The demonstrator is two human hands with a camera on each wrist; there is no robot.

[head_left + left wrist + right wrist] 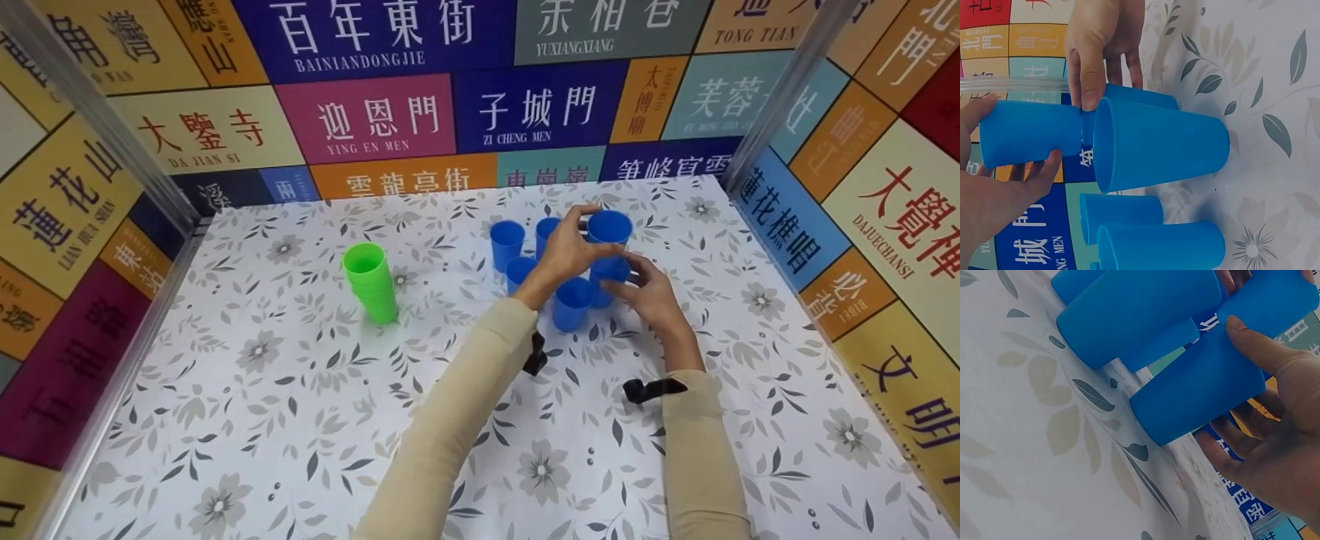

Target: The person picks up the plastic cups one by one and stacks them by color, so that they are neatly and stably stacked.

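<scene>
My left hand (568,251) grips a blue cup (609,227) between thumb and fingers, raised above the other cups. Directly below it, a second blue cup (1202,382) stands on the table, and my right hand (652,291) holds it with the thumb on one side and fingers on the other. The raised cup's base is at the lower cup's mouth; how far it sits inside, I cannot tell. Around them stand more upright blue cups, one in front (573,304), one at the back left (508,246), and others partly hidden behind my left hand.
A stack of green cups (370,283) stands to the left on the table. White cloth with leaves and flowers covers the table (300,420). Panels with printed characters (375,116) rise along the back and both sides.
</scene>
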